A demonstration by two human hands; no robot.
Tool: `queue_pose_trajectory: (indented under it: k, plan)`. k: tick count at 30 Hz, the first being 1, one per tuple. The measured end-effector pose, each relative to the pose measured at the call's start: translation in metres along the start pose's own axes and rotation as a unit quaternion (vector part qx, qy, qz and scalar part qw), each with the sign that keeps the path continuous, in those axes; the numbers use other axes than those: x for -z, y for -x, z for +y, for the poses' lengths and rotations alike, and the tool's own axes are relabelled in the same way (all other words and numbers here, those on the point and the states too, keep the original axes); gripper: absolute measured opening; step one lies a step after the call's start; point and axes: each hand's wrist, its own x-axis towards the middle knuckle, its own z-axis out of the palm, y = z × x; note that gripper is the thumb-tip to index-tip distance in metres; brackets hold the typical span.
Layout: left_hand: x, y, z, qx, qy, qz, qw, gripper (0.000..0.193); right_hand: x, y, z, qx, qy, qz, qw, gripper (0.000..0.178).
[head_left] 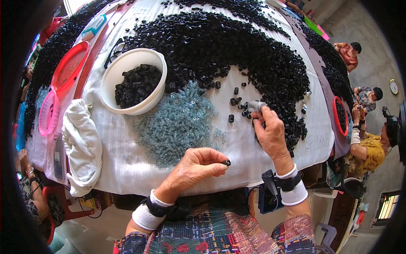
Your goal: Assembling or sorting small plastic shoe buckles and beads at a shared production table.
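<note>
My left hand (190, 170) pinches a small black plastic part (227, 162) between thumb and fingertips, just in front of a heap of small metal springs (177, 122). At the edge of a large spread of black plastic parts (211, 38), my right hand (272, 133) has its fingers curled. A silvery, coil-like piece (256, 104), blurred, shows at those fingertips; it looks like springs. Several loose black parts lie beside the right fingers. A white round bowl (160, 91), partly filled with black parts (137, 86), stands behind the springs.
White cloth (114, 156) covers the table. On the left lie a bundled white cloth (81, 146), a red tray (69, 65) and a pink basket (49, 113). Other people sit at the right, one in a yellow top (372, 146); another person's arm shows at the far left.
</note>
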Motion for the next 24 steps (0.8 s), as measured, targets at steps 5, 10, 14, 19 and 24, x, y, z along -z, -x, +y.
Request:
queue_pose_trajectory:
  k: [5,10,14,19,24]
  plan:
    - [-0.001,0.000,0.003,0.001,-0.005,0.002,1.000,0.021,-0.020,-0.026,0.002,-0.001,0.034,0.031,0.999,0.012]
    - [-0.001,0.001,0.003,0.007,0.009,0.002,1.000,0.020,-0.034,-0.031,-0.003,0.048,0.166,0.025,0.985,0.020]
    - [0.001,0.002,0.001,0.010,0.003,-0.006,1.000,0.028,-0.037,-0.028,-0.005,0.084,0.202,0.025,0.975,0.025]
    - [-0.003,0.001,0.000,-0.019,0.012,0.012,1.000,0.026,-0.036,-0.023,-0.005,0.116,0.179,0.039,0.976,0.025]
    - [-0.005,0.001,-0.006,-0.079,0.034,0.084,0.993,0.021,-0.005,-0.007,-0.044,0.078,-0.112,-0.002,0.991,0.029]
